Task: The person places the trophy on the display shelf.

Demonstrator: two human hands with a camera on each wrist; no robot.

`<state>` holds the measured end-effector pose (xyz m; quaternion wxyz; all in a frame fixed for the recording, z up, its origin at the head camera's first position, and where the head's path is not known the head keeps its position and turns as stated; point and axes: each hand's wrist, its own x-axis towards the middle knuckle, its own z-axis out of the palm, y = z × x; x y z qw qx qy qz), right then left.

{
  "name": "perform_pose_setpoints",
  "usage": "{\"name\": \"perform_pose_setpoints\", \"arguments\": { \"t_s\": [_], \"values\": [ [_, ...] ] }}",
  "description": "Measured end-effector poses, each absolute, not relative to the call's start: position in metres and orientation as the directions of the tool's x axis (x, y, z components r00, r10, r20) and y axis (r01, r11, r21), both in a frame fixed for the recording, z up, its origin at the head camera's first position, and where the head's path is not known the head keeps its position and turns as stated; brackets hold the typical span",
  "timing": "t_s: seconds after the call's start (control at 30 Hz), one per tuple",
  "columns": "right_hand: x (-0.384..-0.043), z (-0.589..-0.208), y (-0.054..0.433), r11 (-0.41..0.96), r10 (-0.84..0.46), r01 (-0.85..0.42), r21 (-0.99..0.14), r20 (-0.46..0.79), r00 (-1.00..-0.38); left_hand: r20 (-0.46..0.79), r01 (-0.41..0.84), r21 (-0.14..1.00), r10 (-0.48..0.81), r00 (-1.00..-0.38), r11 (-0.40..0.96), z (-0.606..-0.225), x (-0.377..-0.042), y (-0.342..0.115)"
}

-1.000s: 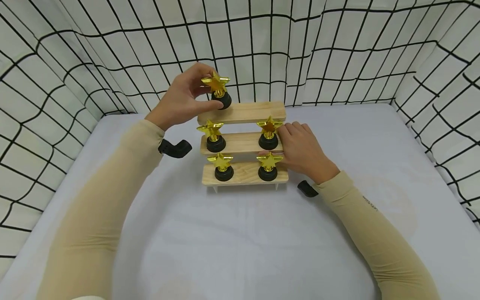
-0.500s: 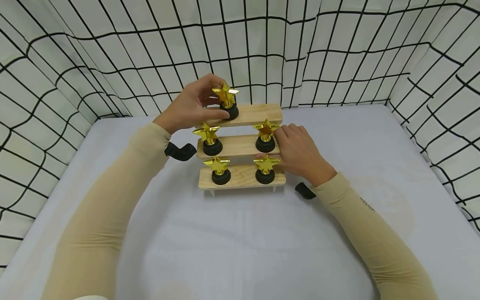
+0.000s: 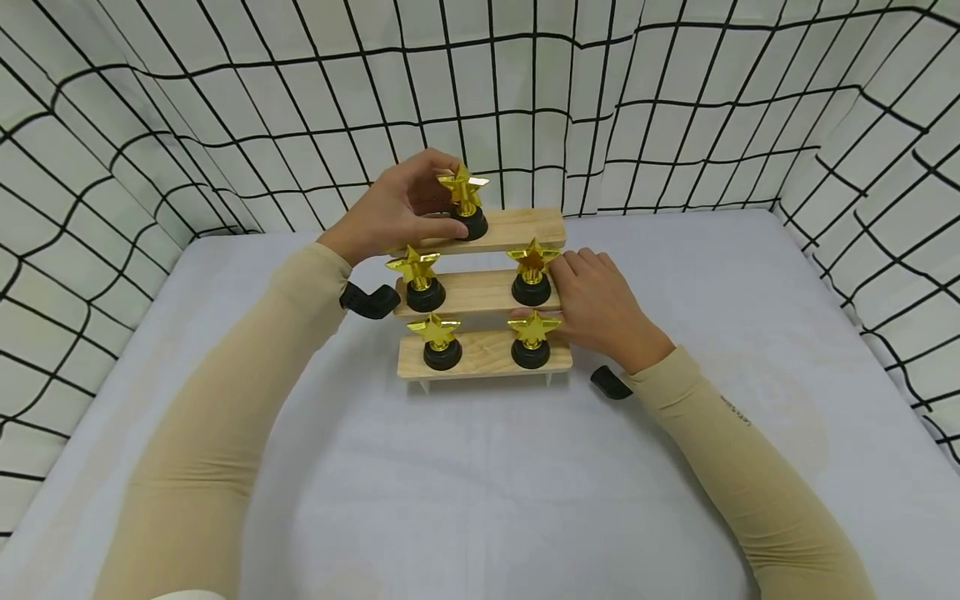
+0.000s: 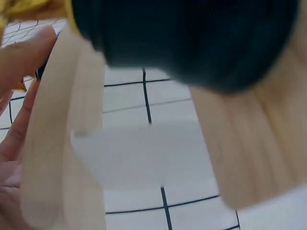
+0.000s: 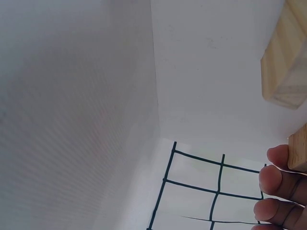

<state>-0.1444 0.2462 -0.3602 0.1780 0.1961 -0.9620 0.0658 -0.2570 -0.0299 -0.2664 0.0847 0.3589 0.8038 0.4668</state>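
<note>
A three-tier wooden display stand (image 3: 483, 350) stands on the white surface. On its top board my left hand (image 3: 390, 207) pinches a gold star trophy (image 3: 467, 193) by its black base, the thumb in front. The trophy is upright, left of the board's middle. My right hand (image 3: 603, 308) grips the right end of the middle board; its fingertips (image 5: 269, 179) show at the wood in the right wrist view. Beside that hand is the middle board's right trophy (image 3: 531, 287). In the left wrist view, the dark base (image 4: 187, 43) of another trophy fills the top.
Another star trophy (image 3: 425, 293) sits at the middle board's left end. The lowest board carries a left trophy (image 3: 442, 354) and a right trophy (image 3: 531, 352). Black grid fencing (image 3: 517, 112) over white walls closes in the white tabletop (image 3: 480, 483) at the back and sides.
My left hand has brought the held trophy rightward and down onto the top board, then slid slightly further right. My right hand keeps its grip on the stand. The head view shifted slightly.
</note>
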Motion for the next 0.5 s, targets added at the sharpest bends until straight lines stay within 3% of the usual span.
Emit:
{"name": "perform_pose_setpoints", "arguments": {
  "t_s": [0.23, 0.5],
  "values": [
    [-0.149, -0.364, 0.251, 0.911, -0.358, -0.404, -0.080, 0.333, -0.872, 0.199, 0.474, 0.766, 0.542, -0.817, 0.434, -0.271, -0.256, -0.061],
    [-0.149, -0.366, 0.271, 0.893, -0.318, -0.366, -0.263, 0.207, -0.925, 0.166, 0.400, 0.653, 0.393, -0.904, 0.644, -0.287, -0.240, -0.127]
  ]
}}
